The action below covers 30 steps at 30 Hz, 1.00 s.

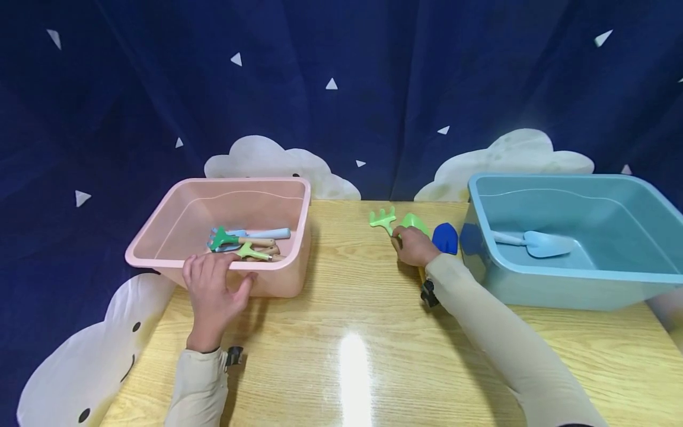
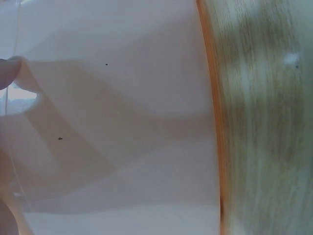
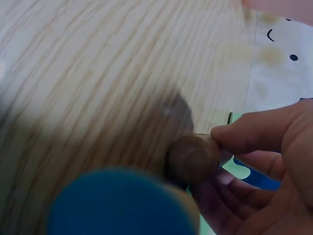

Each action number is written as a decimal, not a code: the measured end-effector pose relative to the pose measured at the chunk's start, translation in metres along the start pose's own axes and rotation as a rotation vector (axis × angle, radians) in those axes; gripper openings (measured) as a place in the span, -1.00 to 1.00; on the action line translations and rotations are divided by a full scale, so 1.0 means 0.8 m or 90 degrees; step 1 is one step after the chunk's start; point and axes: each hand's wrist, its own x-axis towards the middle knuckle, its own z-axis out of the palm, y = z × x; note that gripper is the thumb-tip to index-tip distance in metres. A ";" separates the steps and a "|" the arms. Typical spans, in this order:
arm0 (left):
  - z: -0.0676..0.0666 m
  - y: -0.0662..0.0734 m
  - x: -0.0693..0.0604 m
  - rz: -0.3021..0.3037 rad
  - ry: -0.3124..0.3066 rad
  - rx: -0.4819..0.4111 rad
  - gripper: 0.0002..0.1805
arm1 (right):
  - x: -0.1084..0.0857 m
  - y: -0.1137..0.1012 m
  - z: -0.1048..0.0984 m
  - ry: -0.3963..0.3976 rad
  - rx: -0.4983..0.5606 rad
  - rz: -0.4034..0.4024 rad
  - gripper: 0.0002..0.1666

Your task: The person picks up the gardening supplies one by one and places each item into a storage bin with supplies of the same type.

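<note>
My right hand (image 1: 416, 246) pinches the wooden handle (image 3: 193, 159) of a light green toy rake (image 1: 382, 220), whose tines point away from me over the table. Just beyond that hand lie a light green toy shovel (image 1: 415, 222) and a dark blue toy shovel (image 1: 445, 239), both partly hidden. My left hand (image 1: 213, 290) holds the near rim of a pink bin (image 1: 269, 265), fingers over the edge and thumb outside. Inside the bin are several toy garden tools, among them a dark green rake (image 1: 221, 238) and a light green rake (image 1: 251, 251).
A blue bin (image 1: 576, 290) stands at the right with a light blue trowel (image 1: 549, 244) in it. A dark curtain (image 1: 373, 118) hangs behind the wooden table (image 1: 299, 356). A blurred blue rounded end (image 3: 122, 205) shows close to the right wrist camera.
</note>
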 end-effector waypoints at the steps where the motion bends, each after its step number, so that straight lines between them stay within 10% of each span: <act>1: 0.000 0.000 0.000 0.000 -0.001 0.000 -0.54 | 0.000 0.000 0.000 0.002 0.000 -0.001 -0.68; 16: 0.001 -0.001 -0.001 0.000 -0.005 -0.003 -0.54 | 0.004 0.002 -0.016 -0.122 0.185 0.129 -0.33; 30: 0.001 -0.001 -0.001 0.002 -0.004 0.001 -0.53 | 0.001 0.010 -0.010 -0.147 0.369 0.147 -0.20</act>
